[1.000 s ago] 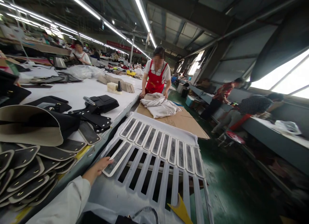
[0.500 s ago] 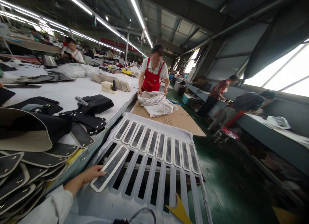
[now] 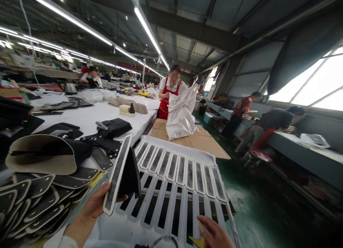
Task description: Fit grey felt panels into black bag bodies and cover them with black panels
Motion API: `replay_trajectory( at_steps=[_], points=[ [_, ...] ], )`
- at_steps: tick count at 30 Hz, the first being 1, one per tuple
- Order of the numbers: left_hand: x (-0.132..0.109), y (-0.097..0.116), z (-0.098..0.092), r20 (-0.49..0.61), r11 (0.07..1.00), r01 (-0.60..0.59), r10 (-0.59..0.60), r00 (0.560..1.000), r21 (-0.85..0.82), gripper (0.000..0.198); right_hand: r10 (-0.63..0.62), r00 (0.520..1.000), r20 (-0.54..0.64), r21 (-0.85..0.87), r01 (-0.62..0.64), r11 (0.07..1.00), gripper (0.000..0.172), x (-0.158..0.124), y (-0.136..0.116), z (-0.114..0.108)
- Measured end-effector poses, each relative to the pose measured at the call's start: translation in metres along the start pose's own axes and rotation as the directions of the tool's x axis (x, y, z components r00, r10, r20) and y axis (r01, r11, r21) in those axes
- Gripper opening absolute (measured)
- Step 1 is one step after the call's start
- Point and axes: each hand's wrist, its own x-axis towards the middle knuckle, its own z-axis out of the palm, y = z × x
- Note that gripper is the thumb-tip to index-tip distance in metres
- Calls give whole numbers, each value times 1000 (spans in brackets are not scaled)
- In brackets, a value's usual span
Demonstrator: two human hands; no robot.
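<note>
In my left hand (image 3: 92, 205) is a long leather bag piece (image 3: 118, 176), raised and tilted. A white-edged strip with a grey centre faces me, and black panels fold out behind it. My left thumb and fingers close around its lower end. My right hand (image 3: 215, 235) is low on the right, fingers partly extended and apart, beside a yellow piece (image 3: 198, 241); whether it touches that piece is unclear. In front of me is a slatted white rack (image 3: 165, 194), with several matching grey-centred pieces (image 3: 171, 166) standing in a row along its far part.
Several dark panels with pale edges (image 3: 43, 208) are piled on the left table, near a rolled black piece (image 3: 48, 153). Beyond the rack, a co-worker in a red apron (image 3: 163, 109) handles a white cloth bag (image 3: 182, 116) over cardboard (image 3: 211, 144). A red stool (image 3: 261, 155) stands on the right.
My left hand has lifted the bag piece off the rack and tipped it upright, showing its black panels. My right hand has entered from below. The co-worker has raised the white cloth bag.
</note>
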Motion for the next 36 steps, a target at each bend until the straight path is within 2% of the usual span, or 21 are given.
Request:
replay_trajectory(
  at_steps=[4, 6, 7, 8, 9, 11, 13, 14, 15, 17, 19, 20, 22, 24, 25, 27, 29, 30, 32, 34, 36],
  points=[
    [-40, 19, 49, 123, 973, -92, 67, 990, 212, 33, -178, 971, 161, 68, 169, 983, 44, -24, -74, 26],
    [-60, 16, 81, 220, 858, -227, 138, 966, 461, 35, -239, 950, 199, 145, 213, 966, 61, -39, -104, 41],
    [-70, 10, 98, 286, 731, -332, 192, 939, 597, 33, -264, 939, 222, 212, 218, 953, 75, -46, -115, 49],
    [-78, 0, 114, 384, 544, -456, 248, 889, 704, 29, -292, 930, 222, 276, 227, 934, 88, -52, -123, 58],
    [-86, -13, 129, 486, 318, -570, 310, 817, 757, 26, -316, 930, 189, 325, 245, 913, 96, -57, -128, 67],
    [-98, -46, 154, 656, -68, -699, 418, 628, 712, 24, -358, 933, 39, 358, 322, 877, 96, -64, -132, 82],
    [-109, -78, 169, 765, -306, -730, 465, 446, 611, 29, -391, 913, -121, 339, 408, 848, 79, -70, -129, 91],
    [-117, -91, 174, 799, -369, -733, 453, 396, 572, 34, -394, 903, -173, 329, 430, 841, 67, -73, -126, 91],
    [-126, -100, 176, 827, -399, -741, 413, 381, 540, 39, -389, 898, -206, 324, 437, 839, 57, -77, -123, 88],
    [-146, -102, 176, 867, -365, -788, 251, 430, 496, 47, -351, 907, -232, 320, 412, 853, 44, -86, -114, 74],
    [-163, -87, 170, 882, -242, -850, 78, 464, 469, 47, -332, 918, -216, 324, 388, 863, 40, -96, -105, 52],
    [-168, -76, 164, 879, -181, -860, 66, 473, 477, 45, -328, 929, -169, 354, 368, 860, 39, -101, -100, 40],
    [-170, -52, 151, 731, -97, -765, 393, 559, 637, 51, -298, 952, -67, 397, 299, 868, 38, -111, -90, 19],
    [-163, -34, 139, 547, 20, -687, 588, 595, 726, 82, -258, 966, 18, 403, 229, 886, 35, -118, -80, 5],
    [-160, -29, 135, 501, 86, -668, 594, 630, 739, 96, -236, 971, 49, 399, 197, 896, 33, -121, -75, 1],
    [-153, -28, 131, 497, 276, -632, 428, 755, 724, 106, -195, 974, 112, 392, 137, 910, 29, -125, -65, -1],
    [-148, -36, 130, 488, 496, -485, 134, 863, 720, 88, -182, 967, 177, 363, 108, 926, 30, -125, -54, 3],
    [-147, -42, 129, 465, 575, -380, -2, 885, 725, 72, -192, 962, 194, 328, 120, 937, 32, -124, -49, 5],
    [-145, -55, 126, 402, 630, -215, -168, 900, 746, 41, -256, 954, 157, 193, 225, 955, 40, -120, -39, 10],
    [-143, -65, 121, 344, 621, -171, -170, 923, 765, 32, -345, 936, 74, 1, 346, 938, 48, -116, -29, 12],
    [-142, -71, 117, 288, 589, -177, -100, 952, 789, 31, -409, 913, 13, -181, 404, 897, 53, -112, -21, 13]
  ],
)
